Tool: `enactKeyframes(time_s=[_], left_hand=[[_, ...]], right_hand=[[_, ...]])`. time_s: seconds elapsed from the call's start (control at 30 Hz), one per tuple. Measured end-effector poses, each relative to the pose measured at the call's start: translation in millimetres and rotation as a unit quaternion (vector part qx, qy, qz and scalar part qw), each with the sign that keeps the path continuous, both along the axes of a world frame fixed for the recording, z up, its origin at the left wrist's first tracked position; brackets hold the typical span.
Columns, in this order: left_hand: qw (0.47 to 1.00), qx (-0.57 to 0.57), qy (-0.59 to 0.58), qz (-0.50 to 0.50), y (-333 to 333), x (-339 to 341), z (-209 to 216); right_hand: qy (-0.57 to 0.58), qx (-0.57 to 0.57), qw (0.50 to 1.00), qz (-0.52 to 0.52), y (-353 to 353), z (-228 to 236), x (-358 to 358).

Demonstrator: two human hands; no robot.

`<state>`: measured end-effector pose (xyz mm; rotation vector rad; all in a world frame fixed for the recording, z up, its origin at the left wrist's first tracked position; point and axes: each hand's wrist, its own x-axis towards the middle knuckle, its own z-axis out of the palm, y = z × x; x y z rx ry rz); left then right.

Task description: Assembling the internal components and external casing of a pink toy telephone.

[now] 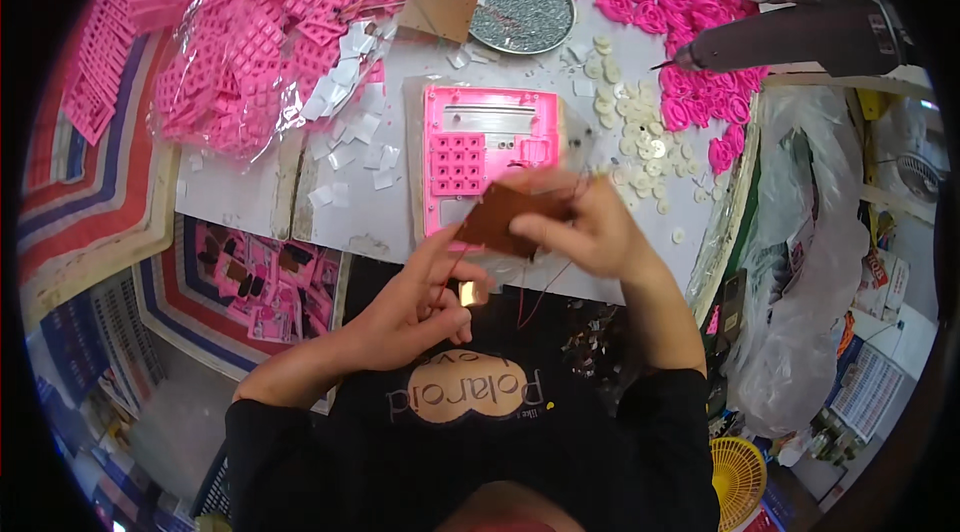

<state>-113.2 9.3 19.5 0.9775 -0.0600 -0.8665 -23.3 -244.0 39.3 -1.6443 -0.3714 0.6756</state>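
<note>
My right hand (600, 232) grips a brown circuit board (505, 220) by its right side, thumb lying across its face. The board is tilted above the near end of a pink plastic casing (438, 217). My left hand (405, 312), lower and to the left, has its fingers curled round a small shiny gold-coloured piece (472, 293). Its forefinger reaches up to the board's lower left corner. Thin red wires (524, 307) hang below the board; where they all end I cannot make out. The casing lies face down, with a block of square pink keys (458, 164) set in its left half.
A bag of pink key grids (235, 62) and white paper pieces (345, 72) lie left. Behind are more brown boards (437, 12) and a round tin of small metal parts (520, 7). Pale discs (640, 132), pink coils (690, 52) and a dark power screwdriver (790, 37) are right.
</note>
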Motion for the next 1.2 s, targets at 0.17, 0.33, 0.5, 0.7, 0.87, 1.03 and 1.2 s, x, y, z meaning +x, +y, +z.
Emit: enactKeyframes(time_s=[0.17,0.33,0.5,0.7,0.87,1.03,1.2], left_hand=[[0.998,0.014,-0.008,0.054,3,6,-1],[0.972,0.162,-0.166,-0.041,19,13,9],[0.748,0.423,-0.510,-0.039,26,56,11],[0.612,0.461,-0.618,-0.176,-2,83,-11],[0.591,0.474,-0.619,-0.208,-7,86,-8],[0.623,0.465,-0.605,-0.173,-4,84,-5],[0.590,0.501,-0.611,-0.168,5,74,-10]], right_hand=[[-0.101,-0.075,0.991,0.050,21,-9,49],[-0.023,-0.037,0.983,0.179,5,-6,63],[0.126,0.095,0.962,0.224,-36,11,41],[0.114,0.112,0.964,0.214,-39,11,26],[0.103,0.064,0.969,0.217,-44,7,21],[0.091,-0.033,0.969,0.228,-42,13,28],[0.129,-0.049,0.974,0.180,-40,-4,23]])
